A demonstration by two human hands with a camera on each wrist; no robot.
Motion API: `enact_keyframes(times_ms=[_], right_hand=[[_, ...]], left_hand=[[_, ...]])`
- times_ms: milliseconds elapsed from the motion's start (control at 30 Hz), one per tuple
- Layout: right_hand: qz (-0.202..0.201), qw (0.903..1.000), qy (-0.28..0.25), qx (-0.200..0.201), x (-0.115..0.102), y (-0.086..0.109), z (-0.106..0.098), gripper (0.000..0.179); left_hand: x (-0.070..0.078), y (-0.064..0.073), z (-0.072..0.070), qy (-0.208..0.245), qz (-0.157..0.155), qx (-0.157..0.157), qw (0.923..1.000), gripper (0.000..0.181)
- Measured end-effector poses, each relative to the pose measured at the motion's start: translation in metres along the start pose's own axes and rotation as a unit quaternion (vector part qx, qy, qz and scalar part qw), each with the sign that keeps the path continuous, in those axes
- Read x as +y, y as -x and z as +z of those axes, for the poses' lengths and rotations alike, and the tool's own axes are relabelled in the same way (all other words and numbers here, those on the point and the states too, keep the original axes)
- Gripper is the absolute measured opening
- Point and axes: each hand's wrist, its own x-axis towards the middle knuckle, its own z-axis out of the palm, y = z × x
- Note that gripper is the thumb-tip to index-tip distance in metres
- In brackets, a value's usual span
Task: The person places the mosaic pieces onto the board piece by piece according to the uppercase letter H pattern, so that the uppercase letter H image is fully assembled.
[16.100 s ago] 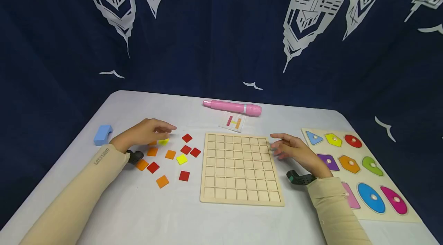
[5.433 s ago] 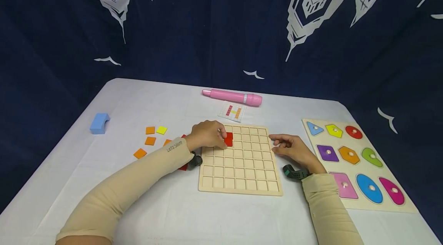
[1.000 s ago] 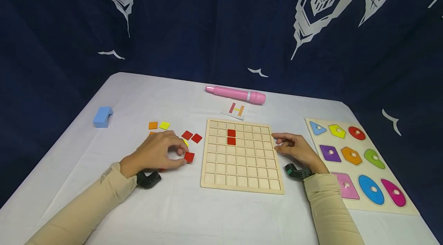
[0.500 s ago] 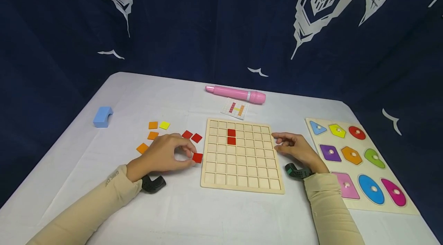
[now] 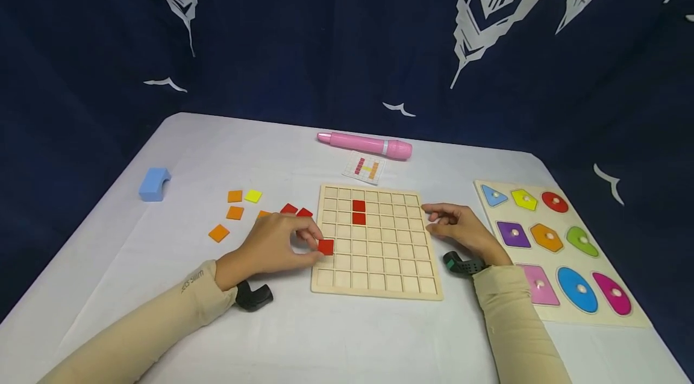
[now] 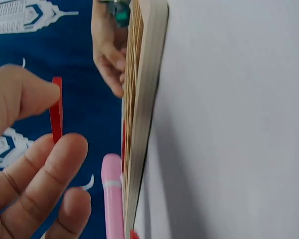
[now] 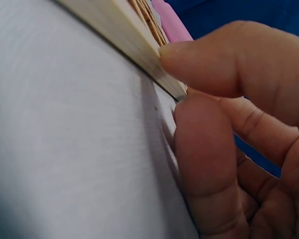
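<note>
My left hand [image 5: 279, 245] pinches a red square tile [image 5: 326, 247] between thumb and fingers. In the head view the tile overlaps the left edge of the wooden grid board [image 5: 376, 296]; in the left wrist view that tile [image 6: 57, 112] is held clear of the board. Two red tiles [image 5: 359, 212] lie in neighbouring cells of one column near the board's top. At the board's right edge is my right hand [image 5: 461, 228], fingers loosely bent; in the right wrist view its thumb [image 7: 204, 64] and forefinger appear against the rim.
Orange, yellow and red tiles [image 5: 235, 213] lie left of the board, some partly behind the left hand. A pattern card [image 5: 364, 168] and a pink pen-shaped object [image 5: 363, 144] lie beyond it. A blue block [image 5: 154, 184] is far left; a knobbed shape puzzle [image 5: 564, 257] is right.
Since earlier, two red tiles have come onto the board. Over the last second my left hand has moved right with another red tile, up to the board's left edge. The right hand stays put.
</note>
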Motion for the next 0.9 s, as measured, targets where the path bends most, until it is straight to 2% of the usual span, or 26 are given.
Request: enact_keyframes(times_ms=[133,300,433,600,900], right_hand=[[0.002,1.0000,-0.004,-0.003,-0.001,-0.001,0.000,0.053],[0.000,1.0000,-0.006,-0.004,-0.002,-0.001,-0.001,0.053],[-0.002,0.9999,-0.011,-0.006,-0.001,0.000,-0.002,0.054],[-0.003,0.9998,-0.019,-0.009,0.001,0.000,-0.002,0.055],[-0.004,0.9997,-0.023,-0.007,0.002,0.000,-0.002,0.055]], left_hand=[[0.008,-0.005,0.009,-0.006,-0.004,-0.006,1.0000,0.018],[0.012,-0.011,0.018,-0.021,0.000,0.013,0.9997,0.018],[0.012,-0.016,0.022,-0.037,-0.016,0.030,0.9988,0.015],[0.016,-0.020,0.027,-0.044,-0.036,0.031,0.9979,0.016],[0.025,-0.031,0.035,-0.048,-0.050,0.043,0.9966,0.017]])
